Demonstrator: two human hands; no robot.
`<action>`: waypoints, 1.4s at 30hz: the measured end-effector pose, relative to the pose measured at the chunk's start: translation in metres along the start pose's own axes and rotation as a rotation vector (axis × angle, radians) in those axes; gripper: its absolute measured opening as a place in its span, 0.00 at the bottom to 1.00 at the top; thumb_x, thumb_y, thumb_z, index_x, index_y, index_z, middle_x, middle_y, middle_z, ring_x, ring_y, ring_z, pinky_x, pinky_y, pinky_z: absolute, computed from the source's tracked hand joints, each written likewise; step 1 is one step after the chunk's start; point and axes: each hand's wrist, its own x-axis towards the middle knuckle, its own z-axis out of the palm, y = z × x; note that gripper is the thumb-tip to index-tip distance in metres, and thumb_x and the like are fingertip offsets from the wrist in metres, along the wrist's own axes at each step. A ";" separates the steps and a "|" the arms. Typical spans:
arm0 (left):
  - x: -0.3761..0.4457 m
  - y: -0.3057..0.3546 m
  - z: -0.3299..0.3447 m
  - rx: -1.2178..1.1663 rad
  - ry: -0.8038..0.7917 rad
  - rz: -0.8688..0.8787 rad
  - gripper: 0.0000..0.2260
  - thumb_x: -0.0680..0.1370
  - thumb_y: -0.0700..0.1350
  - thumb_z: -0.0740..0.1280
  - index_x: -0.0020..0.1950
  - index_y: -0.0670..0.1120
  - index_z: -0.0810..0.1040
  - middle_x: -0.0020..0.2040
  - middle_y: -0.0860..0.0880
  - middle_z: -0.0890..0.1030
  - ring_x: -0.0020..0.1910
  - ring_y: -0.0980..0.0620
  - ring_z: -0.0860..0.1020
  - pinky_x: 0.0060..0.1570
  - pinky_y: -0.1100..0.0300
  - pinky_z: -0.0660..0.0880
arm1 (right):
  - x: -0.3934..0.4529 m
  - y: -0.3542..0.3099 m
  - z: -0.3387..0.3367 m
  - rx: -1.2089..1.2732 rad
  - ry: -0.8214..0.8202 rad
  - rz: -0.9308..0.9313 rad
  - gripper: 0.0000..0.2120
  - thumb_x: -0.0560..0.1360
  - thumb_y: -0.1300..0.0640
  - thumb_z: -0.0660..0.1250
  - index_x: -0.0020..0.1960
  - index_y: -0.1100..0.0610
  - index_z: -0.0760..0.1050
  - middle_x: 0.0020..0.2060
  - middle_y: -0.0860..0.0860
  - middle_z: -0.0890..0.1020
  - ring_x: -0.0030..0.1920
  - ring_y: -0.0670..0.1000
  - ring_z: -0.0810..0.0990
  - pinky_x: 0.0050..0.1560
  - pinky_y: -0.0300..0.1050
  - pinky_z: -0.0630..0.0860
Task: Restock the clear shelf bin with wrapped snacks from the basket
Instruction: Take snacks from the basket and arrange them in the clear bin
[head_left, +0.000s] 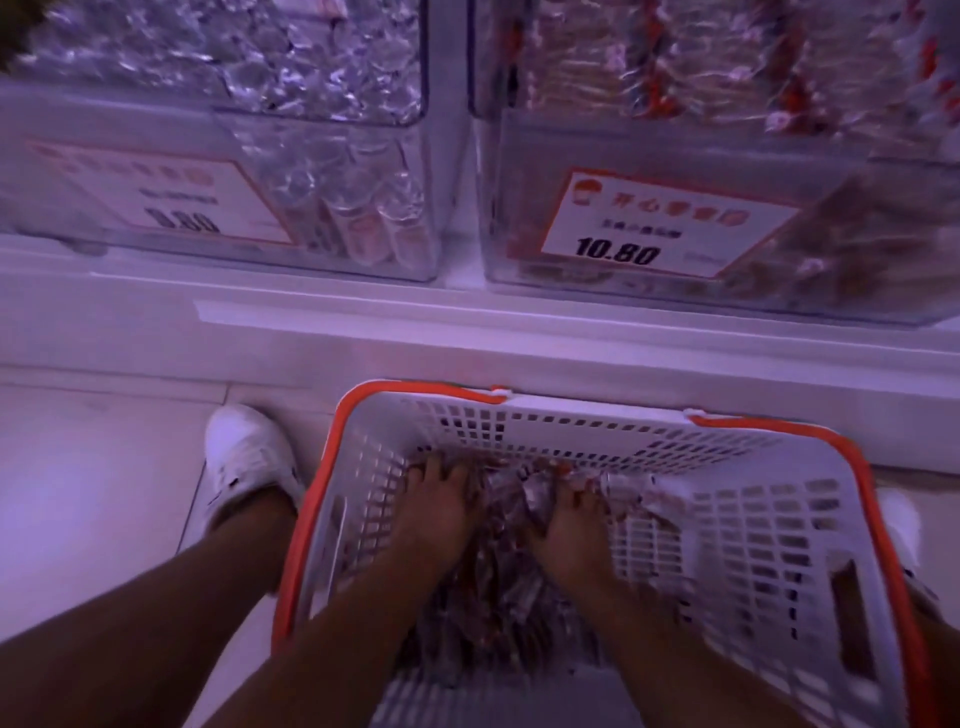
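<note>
A white plastic basket (753, 525) with an orange rim stands on the floor in front of the shelf. A pile of wrapped snacks (498, 587) lies in its bottom. Both my hands are down inside it. My left hand (439, 512) digs its fingers into the left side of the pile. My right hand (569, 525) has its fingers curled into the wrappers on the right. Above, the clear shelf bin (675, 156) with a 10.80 price label holds red and clear wrapped snacks. The picture is blurred.
A second clear bin (223, 156) of silvery wrapped items sits to the left on the same white shelf (363, 322). My white shoe (249, 462) stands left of the basket on the pale tiled floor.
</note>
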 end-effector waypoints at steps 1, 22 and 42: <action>0.008 0.004 0.003 -0.004 0.019 -0.031 0.23 0.79 0.59 0.57 0.73 0.54 0.66 0.71 0.45 0.69 0.65 0.40 0.69 0.66 0.48 0.65 | 0.001 -0.008 0.003 0.000 -0.024 0.015 0.42 0.76 0.37 0.60 0.80 0.57 0.48 0.75 0.65 0.59 0.75 0.64 0.59 0.73 0.55 0.61; 0.008 0.034 0.019 -0.346 -0.314 0.203 0.17 0.73 0.45 0.70 0.62 0.47 0.79 0.61 0.43 0.81 0.59 0.43 0.79 0.61 0.55 0.74 | -0.004 0.040 -0.043 1.145 -0.218 0.362 0.12 0.65 0.68 0.78 0.48 0.60 0.85 0.42 0.55 0.87 0.41 0.53 0.86 0.39 0.43 0.80; -0.164 0.109 -0.248 -0.797 0.656 0.470 0.15 0.73 0.30 0.69 0.42 0.50 0.87 0.46 0.54 0.81 0.48 0.61 0.79 0.49 0.75 0.70 | -0.183 -0.018 -0.305 1.757 -0.517 -0.073 0.12 0.71 0.61 0.67 0.50 0.66 0.83 0.42 0.63 0.85 0.33 0.58 0.84 0.24 0.44 0.76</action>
